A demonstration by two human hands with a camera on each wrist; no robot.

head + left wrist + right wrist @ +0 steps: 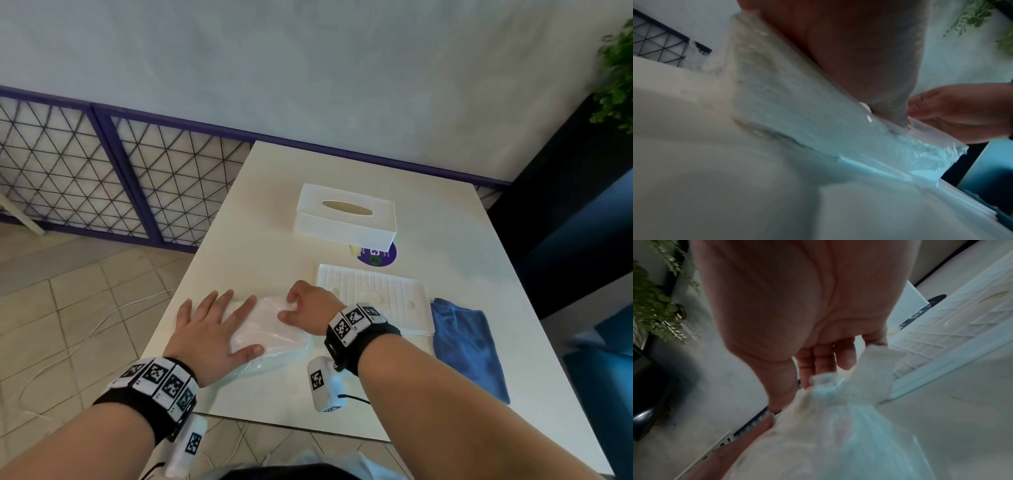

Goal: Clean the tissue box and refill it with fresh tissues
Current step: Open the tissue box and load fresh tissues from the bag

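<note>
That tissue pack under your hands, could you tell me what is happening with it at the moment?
A person is opening a plastic-wrapped tissue pack on the white table. The left hand presses flat on it, while the right hand pinches the wrapper at its far end. The tissue box cover stands further back, its base plate lies apart beside a blue cloth, so refilling has not begun.

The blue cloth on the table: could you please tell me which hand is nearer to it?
Right. The right hand pinches the tissue pack nearer the blue cloth; the left hand presses the pack's far end.
</note>
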